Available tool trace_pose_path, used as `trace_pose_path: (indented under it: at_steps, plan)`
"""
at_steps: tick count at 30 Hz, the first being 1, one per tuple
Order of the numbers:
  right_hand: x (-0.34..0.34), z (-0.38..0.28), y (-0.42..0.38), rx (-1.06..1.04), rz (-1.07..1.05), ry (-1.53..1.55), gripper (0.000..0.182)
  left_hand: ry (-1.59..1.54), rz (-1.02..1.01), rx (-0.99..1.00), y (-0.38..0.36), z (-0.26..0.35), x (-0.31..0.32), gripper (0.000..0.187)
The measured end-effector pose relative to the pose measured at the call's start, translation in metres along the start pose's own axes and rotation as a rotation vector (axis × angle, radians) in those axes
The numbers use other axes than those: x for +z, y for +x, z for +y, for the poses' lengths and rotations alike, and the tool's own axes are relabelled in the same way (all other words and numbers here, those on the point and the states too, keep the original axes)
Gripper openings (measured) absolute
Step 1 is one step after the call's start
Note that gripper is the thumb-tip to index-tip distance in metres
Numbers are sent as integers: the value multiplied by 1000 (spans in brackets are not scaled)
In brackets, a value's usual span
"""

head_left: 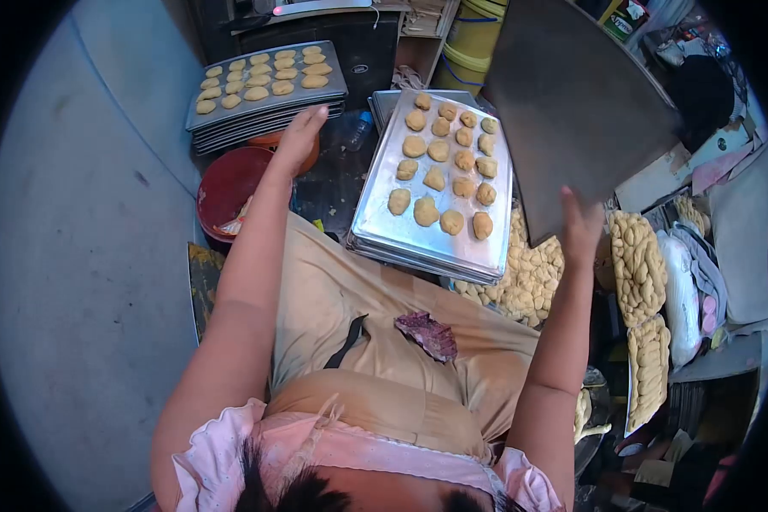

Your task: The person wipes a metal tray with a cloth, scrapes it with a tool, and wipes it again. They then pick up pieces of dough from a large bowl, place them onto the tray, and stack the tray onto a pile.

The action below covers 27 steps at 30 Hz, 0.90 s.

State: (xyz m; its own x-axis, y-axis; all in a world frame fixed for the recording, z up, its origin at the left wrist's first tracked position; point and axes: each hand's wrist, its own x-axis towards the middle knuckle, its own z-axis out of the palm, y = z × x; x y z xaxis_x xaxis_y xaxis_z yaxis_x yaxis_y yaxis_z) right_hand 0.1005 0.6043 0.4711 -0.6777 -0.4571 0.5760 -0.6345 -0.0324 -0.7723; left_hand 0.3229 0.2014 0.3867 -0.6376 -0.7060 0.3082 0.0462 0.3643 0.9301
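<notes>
My left hand (300,141) is raised near the front edge of a stack of trays (266,121) with flattened dough pieces, its fingers stretched out and nothing in them. On the other side, my right hand (580,224) is blurred beside a large dark tray (572,128) that stands tilted; whether it touches the tray I cannot tell. Between my hands, a metal tray (375,224) with rows of dough balls (438,151) lies on top of other trays. Under the dark tray's lower edge, many dough pieces (529,282) lie massed together.
A dark red tub (222,192) stands at the left, with a plastic bottle (360,130) farther right. Yellow buckets (468,51) are stacked at the back. Braided dough (637,264) lies at the right beside a plastic bag (681,299). A purple cloth (427,334) rests on my lap.
</notes>
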Motion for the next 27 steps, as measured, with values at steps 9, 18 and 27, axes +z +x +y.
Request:
trace_pose_path:
  at_steps: [9, 18, 27]
  plan:
    - [96, 76, -70, -603, -723, -952, 62, -446, -445, -571, -20, -8, 63, 72]
    - [84, 104, -57, -13, -241, -597, 64, 40, -34, -252, -51, -90, 112, 31]
    - [54, 154, -52, 399, -241, -677, 71, 136, 45, -247, -66, -74, 109, 30]
